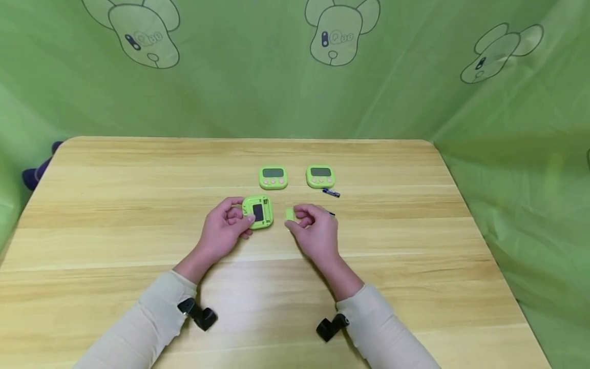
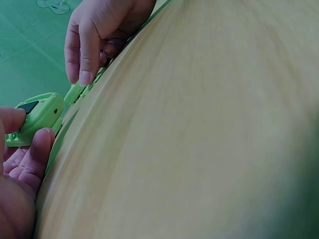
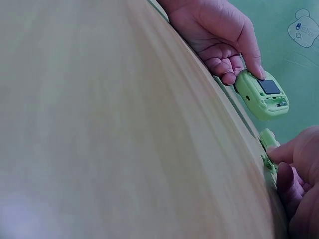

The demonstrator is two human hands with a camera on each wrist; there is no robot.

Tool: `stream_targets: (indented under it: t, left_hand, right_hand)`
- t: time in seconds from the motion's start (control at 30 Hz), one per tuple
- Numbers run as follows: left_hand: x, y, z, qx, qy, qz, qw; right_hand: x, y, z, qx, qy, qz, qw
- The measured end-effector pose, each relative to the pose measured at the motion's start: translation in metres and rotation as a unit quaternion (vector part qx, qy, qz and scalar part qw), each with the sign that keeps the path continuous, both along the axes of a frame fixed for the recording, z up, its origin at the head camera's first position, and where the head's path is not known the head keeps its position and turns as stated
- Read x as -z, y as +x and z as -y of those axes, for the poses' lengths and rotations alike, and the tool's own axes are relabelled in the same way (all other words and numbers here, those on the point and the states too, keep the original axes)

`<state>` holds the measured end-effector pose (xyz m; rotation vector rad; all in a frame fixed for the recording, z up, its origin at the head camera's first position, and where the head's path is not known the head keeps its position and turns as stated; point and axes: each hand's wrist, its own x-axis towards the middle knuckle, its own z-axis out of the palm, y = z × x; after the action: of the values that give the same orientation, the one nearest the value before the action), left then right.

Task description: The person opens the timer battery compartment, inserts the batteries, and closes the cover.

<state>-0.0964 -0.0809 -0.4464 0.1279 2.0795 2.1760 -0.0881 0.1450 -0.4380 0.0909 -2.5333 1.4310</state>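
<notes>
My left hand (image 1: 220, 225) grips a green digital timer (image 1: 267, 218) with its back facing up, the thumb lying over a dark square panel. Along the timer's right side the battery slot (image 3: 276, 103) is uncovered. To the right, my right hand (image 1: 319, 233) pinches a small green battery cover (image 1: 289, 214) between thumb and fingers, apart from the timer. In the right wrist view the cover (image 3: 267, 138) is low, close to the tabletop, below the timer. The dark end of a thin battery (image 1: 330, 212) shows beside the right hand, the rest hidden by it.
Two more green timers (image 1: 273, 177) lie screen up behind the hands, the right one (image 1: 320, 176) with a dark blue battery (image 1: 331, 192) just in front of it. The wooden table (image 1: 138, 205) meets a green patterned curtain (image 1: 249, 97) at its back edge.
</notes>
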Motion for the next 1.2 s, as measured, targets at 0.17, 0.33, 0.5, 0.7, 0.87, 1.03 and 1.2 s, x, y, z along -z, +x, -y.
stream_targets:
  t: [0.17,0.33,0.5,0.7,0.87,1.03,1.2]
  left_hand:
    - [-0.001,0.0,0.0,0.0,-0.001,-0.006,1.0]
    - [-0.001,0.0,0.001,-0.001,0.0,-0.003,1.0]
    - [0.0,0.0,0.001,0.001,0.002,-0.003,1.0]
    - [0.0,0.001,0.001,0.0,0.0,-0.003,1.0]
    - [0.0,0.001,0.001,0.0,0.001,-0.001,1.0]
    - [0.0,0.001,0.001,-0.002,0.004,-0.003,1.0]
    - [0.0,0.001,0.002,0.0,0.001,-0.007,1.0]
  right_hand:
    - [-0.003,0.005,-0.008,0.006,-0.033,-0.009,0.9994]
    - [-0.005,0.012,-0.023,0.02,-0.02,-0.015,0.9995]
    - [-0.004,0.015,-0.039,0.039,0.017,-0.013,0.999]
    - [-0.006,0.014,-0.051,0.047,0.068,-0.003,0.9966]
    - [-0.007,0.013,-0.053,0.041,0.112,0.018,0.9927]
    - [-0.005,0.013,-0.051,0.03,0.13,0.027,0.9907]
    - [-0.003,0.013,-0.049,0.014,0.1,-0.012,0.9949]
